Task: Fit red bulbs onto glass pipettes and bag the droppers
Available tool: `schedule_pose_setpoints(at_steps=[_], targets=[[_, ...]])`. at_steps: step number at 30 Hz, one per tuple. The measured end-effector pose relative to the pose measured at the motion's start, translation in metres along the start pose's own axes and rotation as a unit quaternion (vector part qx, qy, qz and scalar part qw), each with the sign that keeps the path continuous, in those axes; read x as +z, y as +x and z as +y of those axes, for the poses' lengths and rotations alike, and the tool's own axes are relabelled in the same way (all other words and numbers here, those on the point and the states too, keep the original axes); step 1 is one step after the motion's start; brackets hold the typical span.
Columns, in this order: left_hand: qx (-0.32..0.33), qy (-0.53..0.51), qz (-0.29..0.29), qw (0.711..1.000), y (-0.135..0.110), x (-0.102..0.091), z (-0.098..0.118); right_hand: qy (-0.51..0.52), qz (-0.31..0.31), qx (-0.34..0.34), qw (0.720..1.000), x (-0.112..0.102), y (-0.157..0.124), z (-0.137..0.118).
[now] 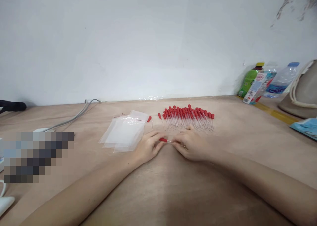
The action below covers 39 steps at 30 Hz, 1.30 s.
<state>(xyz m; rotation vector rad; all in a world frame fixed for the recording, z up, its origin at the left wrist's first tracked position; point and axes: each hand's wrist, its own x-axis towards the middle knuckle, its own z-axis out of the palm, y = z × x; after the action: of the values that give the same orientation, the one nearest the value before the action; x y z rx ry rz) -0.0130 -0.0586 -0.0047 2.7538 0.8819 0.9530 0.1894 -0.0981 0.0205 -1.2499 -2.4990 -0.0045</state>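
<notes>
Between my hands lies a glass dropper (163, 140) with a red rubber bulb, held roughly level just above the table. My left hand (151, 145) is closed on the bulb end. The fingers of my right hand (189, 143) pinch the clear glass tube, whose far end is hidden by them. Behind my right hand is a row of many similar droppers (183, 117), red bulbs facing the wall. Two more red bulbs lie at the row's left, one a loose red bulb (149, 119) beside a stack of clear zip bags (123, 131).
Grey cables (74, 117) run across the left of the table (148, 193), near a blurred-out patch. Plastic bottles (250, 80), a carton (259, 87) and a beige container (300, 94) stand at the back right. A blue packet (307, 128) lies by the right edge.
</notes>
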Motion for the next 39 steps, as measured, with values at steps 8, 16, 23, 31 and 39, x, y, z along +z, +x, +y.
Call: schedule_pose_setpoints(at_steps=[8,16,23,31,39], targets=[[-0.080,0.094,0.009,0.992,-0.003,-0.001,-0.013,0.078,0.040,0.233,0.969,-0.010,0.046,0.023],[-0.095,0.065,-0.016,0.993,-0.003,-0.001,-0.011,-0.049,0.021,0.309,0.950,0.027,0.115,0.027],[-0.106,0.110,-0.043,0.987,-0.003,-0.002,-0.010,-0.083,0.024,0.275,0.958,0.037,0.113,0.018],[-0.139,0.222,-0.040,0.964,-0.002,-0.005,-0.002,-0.066,0.017,0.209,0.975,0.043,0.107,-0.015],[-0.149,0.285,-0.057,0.945,-0.001,-0.006,0.000,-0.066,-0.029,0.230,0.970,0.046,0.103,-0.017]])
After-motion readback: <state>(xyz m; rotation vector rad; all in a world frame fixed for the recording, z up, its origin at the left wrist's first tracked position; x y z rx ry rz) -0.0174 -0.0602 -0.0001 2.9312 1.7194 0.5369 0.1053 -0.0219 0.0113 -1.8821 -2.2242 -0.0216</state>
